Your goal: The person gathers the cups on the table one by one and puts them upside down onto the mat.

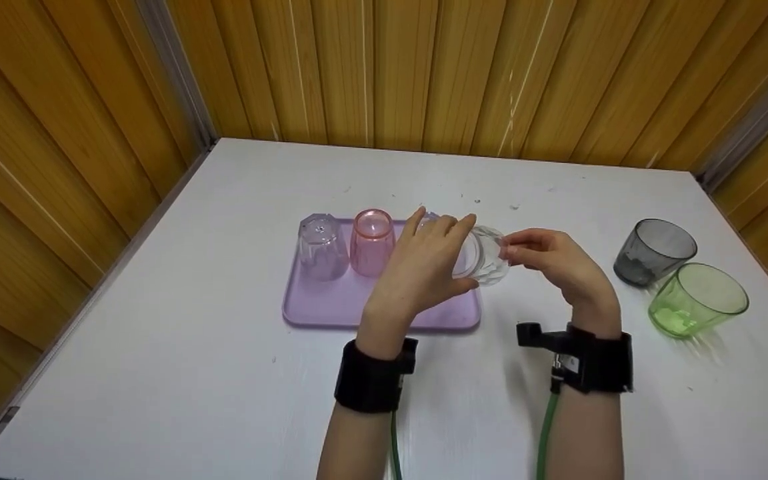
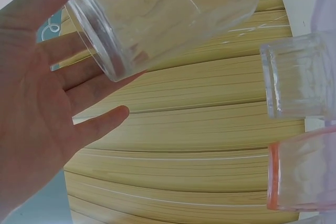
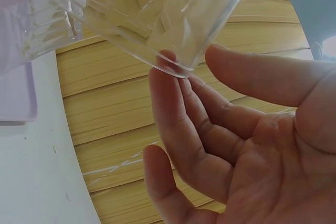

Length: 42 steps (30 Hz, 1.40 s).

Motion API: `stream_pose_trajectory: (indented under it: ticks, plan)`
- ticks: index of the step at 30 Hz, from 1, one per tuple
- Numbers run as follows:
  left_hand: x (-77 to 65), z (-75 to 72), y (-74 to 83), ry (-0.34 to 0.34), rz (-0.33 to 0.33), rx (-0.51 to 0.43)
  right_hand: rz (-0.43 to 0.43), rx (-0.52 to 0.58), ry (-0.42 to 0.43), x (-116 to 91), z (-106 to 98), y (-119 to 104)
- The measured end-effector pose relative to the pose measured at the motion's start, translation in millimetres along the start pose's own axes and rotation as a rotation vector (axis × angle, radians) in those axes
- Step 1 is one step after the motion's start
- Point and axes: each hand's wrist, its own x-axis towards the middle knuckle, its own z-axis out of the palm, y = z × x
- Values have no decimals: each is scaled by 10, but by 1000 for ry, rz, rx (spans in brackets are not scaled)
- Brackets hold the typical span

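Note:
A clear faceted glass [image 1: 493, 257] is held tilted on its side between both hands, above the right edge of a lilac tray [image 1: 384, 319]. My left hand [image 1: 421, 267] grips its thick base end between thumb and fingers, as the left wrist view shows. At the rim my right hand [image 1: 554, 260] pinches the glass with thumb and fingertips. Upside down on the tray stand a clear glass [image 1: 323, 250] at the left and a pink glass [image 1: 373, 247] beside it. Another clear glass [image 2: 296, 77] on the tray is mostly hidden behind my left hand in the head view.
On the right side of the white table [image 1: 224, 387] a grey glass [image 1: 654, 252] and a green glass [image 1: 697, 300] stand upright, close together. Yellow wood-look panels [image 1: 397, 73] rise behind and at the sides. A green cable [image 1: 547, 433] runs from each wrist strap.

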Motion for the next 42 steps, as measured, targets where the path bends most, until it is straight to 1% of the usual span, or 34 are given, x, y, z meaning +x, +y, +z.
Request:
stream_pose_trajectory:
  ticks: [6, 14, 27, 36, 42]
  plan:
    - [-4, -12, 0, 8, -2, 2, 8, -9, -11, 15, 8, -11]
    - [-14, -24, -2, 49, 15, 60, -1, -41, -16, 39, 17, -14]
    - [-12, -41, 3, 33, 2, 34, 30, -57, -17, 64, 57, -31]
    - [-24, -50, 10, 46, 4, 40, 12, -63, -20, 65, 74, -37]
    - [-22, -55, 7, 38, -8, 16, 5, -61, -28, 74, 83, -41]
